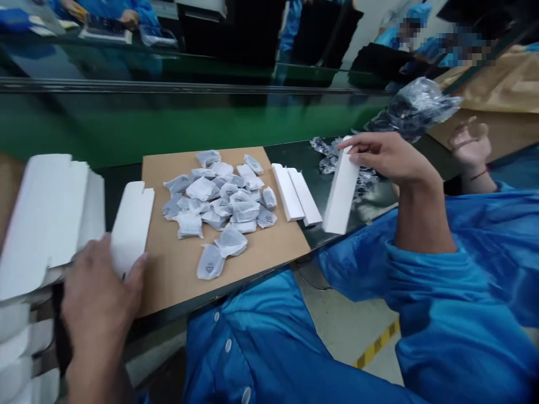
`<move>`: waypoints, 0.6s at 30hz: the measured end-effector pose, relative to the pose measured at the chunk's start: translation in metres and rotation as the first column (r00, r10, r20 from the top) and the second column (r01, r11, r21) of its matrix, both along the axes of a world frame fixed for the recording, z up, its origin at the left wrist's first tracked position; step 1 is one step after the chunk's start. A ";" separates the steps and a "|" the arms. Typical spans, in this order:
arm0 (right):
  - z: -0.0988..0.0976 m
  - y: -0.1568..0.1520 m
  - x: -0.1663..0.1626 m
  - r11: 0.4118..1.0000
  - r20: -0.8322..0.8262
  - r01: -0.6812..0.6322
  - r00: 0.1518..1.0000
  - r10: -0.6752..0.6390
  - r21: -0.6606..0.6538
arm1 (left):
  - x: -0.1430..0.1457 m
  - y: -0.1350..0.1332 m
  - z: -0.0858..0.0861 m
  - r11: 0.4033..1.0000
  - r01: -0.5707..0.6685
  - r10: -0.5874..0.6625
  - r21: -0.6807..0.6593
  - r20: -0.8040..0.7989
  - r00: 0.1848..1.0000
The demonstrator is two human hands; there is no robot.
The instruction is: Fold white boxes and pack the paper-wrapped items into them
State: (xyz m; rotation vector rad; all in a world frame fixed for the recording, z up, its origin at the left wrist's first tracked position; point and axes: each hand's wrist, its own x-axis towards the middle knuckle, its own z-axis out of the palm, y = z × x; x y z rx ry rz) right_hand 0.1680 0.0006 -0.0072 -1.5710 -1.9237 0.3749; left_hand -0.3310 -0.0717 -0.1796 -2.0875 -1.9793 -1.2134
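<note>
My right hand (385,154) pinches the top end of a long, narrow white box (340,196), tilted over the dark bench at the right. Two similar white boxes (295,193) lie side by side just left of it. At the left, my left hand (101,286) has its thumb and fingers around the near end of a flat white carton (132,227). Between the hands, a heap of small pouches in whitish wrapping (223,196) covers part of a brown cardboard sheet (269,249); some pouches carry a dark triangular mark.
A stack of flat white cartons (42,219) stands at the far left, with more white pieces (25,348) below. Clear plastic bags (421,106) lie at the back right. A co-worker's hand (471,143) is at the right. A green-sided conveyor (189,120) runs behind the bench.
</note>
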 end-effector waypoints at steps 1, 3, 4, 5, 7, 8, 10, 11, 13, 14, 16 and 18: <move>-0.006 0.018 0.009 0.993 0.036 0.028 0.999 -0.024 -0.113 | 0.000 0.007 0.004 0.989 -0.126 0.121 -0.081 -0.074 0.990; -0.026 0.050 0.013 0.968 0.081 0.056 0.996 -0.038 -0.245 | 0.007 0.015 0.008 0.927 -0.324 0.282 -0.187 -0.220 0.934; -0.038 0.063 0.010 0.962 0.094 0.058 0.995 -0.034 -0.266 | 0.010 0.015 0.008 0.911 -0.360 0.308 -0.200 -0.250 0.918; -0.049 0.073 0.004 0.963 0.102 0.053 0.994 -0.026 -0.264 | 0.013 0.015 0.007 0.905 -0.377 0.322 -0.198 -0.261 0.910; -0.066 0.083 -0.012 0.974 0.131 0.070 0.990 -0.042 -0.216 | 0.015 0.012 0.001 0.904 -0.395 0.354 -0.162 -0.235 0.905; -0.070 0.083 -0.023 0.981 0.150 0.098 0.986 -0.073 -0.168 | 0.014 0.011 -0.003 0.910 -0.392 0.360 -0.137 -0.209 0.909; -0.074 0.071 -0.051 0.986 0.175 0.163 0.972 -0.157 -0.020 | 0.007 0.011 -0.010 0.929 -0.358 0.340 -0.090 -0.164 0.926; -0.075 0.058 -0.070 0.986 0.156 0.158 0.974 -0.166 0.061 | 0.003 0.012 -0.012 0.938 -0.342 0.330 -0.062 -0.147 0.932; -0.078 0.019 -0.118 0.983 0.045 0.031 0.998 -0.040 0.181 | -0.005 0.013 -0.013 0.945 -0.327 0.323 -0.013 -0.128 0.938; -0.081 -0.003 -0.146 0.979 -0.065 -0.142 0.986 0.153 0.143 | -0.006 0.014 -0.012 0.942 -0.335 0.333 0.009 -0.123 0.935; -0.093 -0.042 -0.209 0.855 -0.367 -0.507 0.819 0.440 -0.107 | -0.003 0.012 -0.008 0.933 -0.354 0.360 0.069 -0.107 0.927; -0.107 -0.062 -0.267 0.703 -0.645 -0.671 0.649 0.404 -0.235 | 0.011 0.003 -0.004 0.938 -0.321 0.335 0.130 -0.097 0.937</move>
